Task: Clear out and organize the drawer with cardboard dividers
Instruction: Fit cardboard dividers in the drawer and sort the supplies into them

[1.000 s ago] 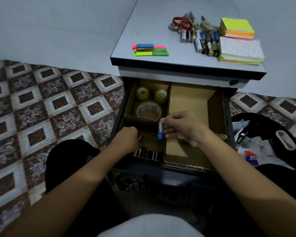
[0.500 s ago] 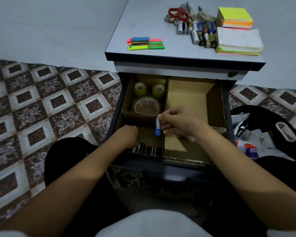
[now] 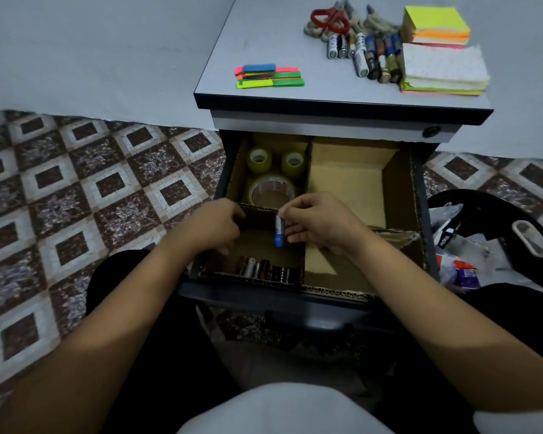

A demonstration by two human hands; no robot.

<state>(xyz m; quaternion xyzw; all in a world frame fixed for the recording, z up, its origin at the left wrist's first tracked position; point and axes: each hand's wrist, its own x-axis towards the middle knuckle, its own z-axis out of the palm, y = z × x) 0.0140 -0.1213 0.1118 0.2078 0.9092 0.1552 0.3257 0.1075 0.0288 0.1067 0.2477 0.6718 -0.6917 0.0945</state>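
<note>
Two bare hands reach into an open drawer (image 3: 295,300), seen from above by the person sitting in front of it. Cardboard dividers (image 3: 308,166) split the drawer into compartments.

The right hand (image 3: 317,223) pinches a blue and white battery (image 3: 279,232) between thumb and curled fingers. It holds the battery upright over the front left compartment, close to the cross wall at the back of that compartment. The left hand (image 3: 215,225) is just beside it at the left edge of the same compartment, knuckles up and fingers curled downward. Whether those fingers hold anything cannot be told.

A row of batteries (image 3: 267,270) lies side by side along the front wall of that compartment. The back left compartment holds three rolls of tape (image 3: 271,191): two small ones at the rear and a larger one in front, touching. The wide right-hand compartment shows its cardboard floor.

The drawer belongs to a small grey cabinet (image 3: 264,36). On its top, at the right, are two stacks of sticky notes (image 3: 434,25), one bright yellow on top and one white. More loose batteries (image 3: 364,56) lie just beside them, with red-handled scissors (image 3: 328,18) behind. Well apart, at the left, lies a small pile of coloured page markers (image 3: 268,77).

To the right of the drawer stands a black bin (image 3: 499,214) with wrappers inside. Brown and white patterned tiles (image 3: 76,198) cover the floor at the left.
</note>
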